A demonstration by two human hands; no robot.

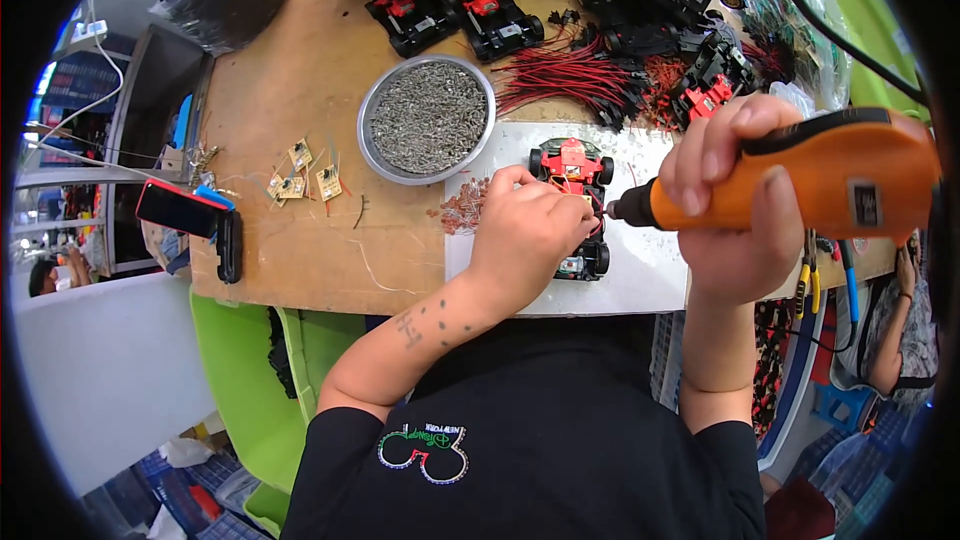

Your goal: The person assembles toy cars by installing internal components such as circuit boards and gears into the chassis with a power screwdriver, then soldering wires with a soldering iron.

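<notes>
The person is working on a small red-and-black toy car chassis point(573, 157), which is lying on a white board point(650, 275) at the front of the worktop point(310, 70). The left hand point(528, 230) is reaching across the chassis with its fingers drawn narrow; whether they are pinching a small part or only steadying the car, I cannot tell, since the fingers are hiding it. The right hand point(735, 195) is wrapping firmly around an orange power screwdriver point(835, 180), whose tip is pointing sideways at the chassis, just beside the left fingertips. Whether the bit is meeting a screw is too small to tell. That closeness is probably posing the main risk: if the bit is sitting at a slant, it could slip and jab a finger or scratch the plastic. Thin wires point(570, 182) are running over the chassis, so one could be getting trapped or wound up if it is straying near the bit. Nothing visible is clamping the car, so weak finger pressure could be letting it twist. A metal bowl point(366, 130) of screws point(425, 115) is standing nearby; a careless elbow could be tipping it.
</notes>
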